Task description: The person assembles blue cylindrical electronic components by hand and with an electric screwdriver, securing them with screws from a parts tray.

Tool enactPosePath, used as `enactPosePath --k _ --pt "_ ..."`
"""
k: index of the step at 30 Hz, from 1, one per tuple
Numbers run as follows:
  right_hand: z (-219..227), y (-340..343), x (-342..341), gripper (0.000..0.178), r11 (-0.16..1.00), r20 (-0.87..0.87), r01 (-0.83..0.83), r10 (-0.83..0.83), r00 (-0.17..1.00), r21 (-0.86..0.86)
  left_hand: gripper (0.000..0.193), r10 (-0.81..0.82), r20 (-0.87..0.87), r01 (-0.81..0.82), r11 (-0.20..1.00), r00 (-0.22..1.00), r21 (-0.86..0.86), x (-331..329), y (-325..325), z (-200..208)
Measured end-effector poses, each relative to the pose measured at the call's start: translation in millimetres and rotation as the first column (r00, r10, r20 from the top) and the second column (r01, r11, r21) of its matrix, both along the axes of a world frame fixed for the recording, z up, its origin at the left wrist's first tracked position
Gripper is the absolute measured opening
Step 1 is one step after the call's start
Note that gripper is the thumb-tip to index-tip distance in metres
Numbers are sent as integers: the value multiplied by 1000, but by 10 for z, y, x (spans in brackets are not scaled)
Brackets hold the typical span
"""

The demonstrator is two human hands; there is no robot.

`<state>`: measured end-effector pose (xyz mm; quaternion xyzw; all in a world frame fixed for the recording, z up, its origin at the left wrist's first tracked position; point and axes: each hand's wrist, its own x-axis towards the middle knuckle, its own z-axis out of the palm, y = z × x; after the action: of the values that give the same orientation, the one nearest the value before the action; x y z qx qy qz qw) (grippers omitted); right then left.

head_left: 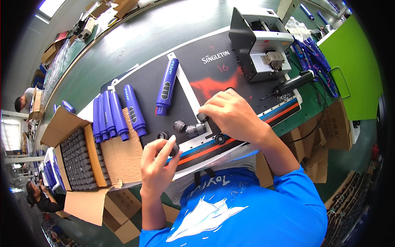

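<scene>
My left hand (156, 166) is at the near edge of the dark mat, thumb and fingers closed on a small black round part (174, 150). My right hand (235, 117) comes in from the right, its fingertips on another small black part (202, 117) that they partly cover. Between the hands lie several black ribbed cylindrical parts (195, 130). One black ring (220, 138) rests on the striped border, and another black ring (161, 136) sits just beyond my left fingers. A purple tube-shaped housing (167, 86) with an oval button panel lies farther off.
Several more purple housings (113, 113) stand in a row on cardboard at left. Beside them is an open carton (84, 208) filled with black parts. A grey-white machine (263, 45) occupies the back right, with a black electric screwdriver (294, 82) in front of it.
</scene>
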<state>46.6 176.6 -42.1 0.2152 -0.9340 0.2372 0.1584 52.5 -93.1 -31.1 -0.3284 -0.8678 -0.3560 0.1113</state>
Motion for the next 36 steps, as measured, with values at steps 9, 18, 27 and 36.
enactPosePath --k 9,18,27,36 --pt "-12 -16 -187 18 985 167 21 -50 985 172 39 -49 68 61 980 996 -187 79 -35 -64" --pt "191 -214 146 24 992 111 -97 87 990 80 40 -154 -121 138 981 981 -134 -180 385 47" --pt "191 -122 180 23 946 149 9 41 988 -325 38 -96 -31 86 969 995 -233 -272 415 -10" --pt "19 -357 209 28 998 219 -58 64 974 -31 37 7 73 -13 997 997 79 -150 187 50"
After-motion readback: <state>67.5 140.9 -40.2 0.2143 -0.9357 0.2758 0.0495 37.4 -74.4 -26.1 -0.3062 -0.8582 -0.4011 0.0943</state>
